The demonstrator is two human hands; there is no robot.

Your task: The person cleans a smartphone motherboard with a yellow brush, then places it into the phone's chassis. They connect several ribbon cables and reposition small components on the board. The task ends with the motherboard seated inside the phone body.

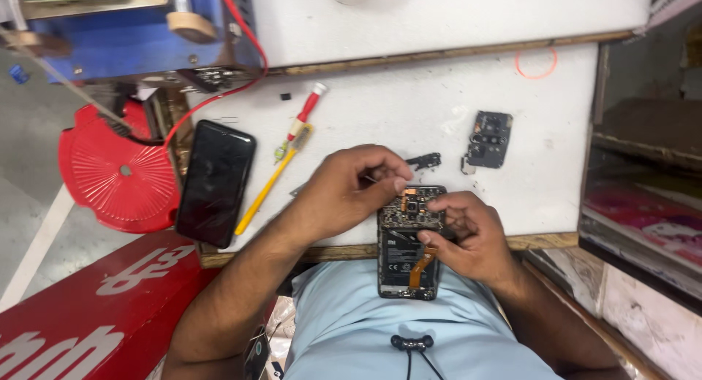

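Observation:
An opened smartphone (404, 259) with its back cover off lies at the near edge of the white table (409, 109), showing a black battery, an orange flex cable and the circuit board. My right hand (475, 234) grips its right side, thumb on the board. My left hand (351, 186) is over the phone's top edge with fingers pinched around a thin metal tool whose tip reaches the board near the camera module.
A black phone (216, 183) lies face-up at the table's left edge. A red-handled screwdriver (306, 113) and a yellow tool (270, 183) lie beside it. A small black part (424, 161) and a black camera cover plate (488, 139) rest behind the hands. A red stool (117, 172) stands at left.

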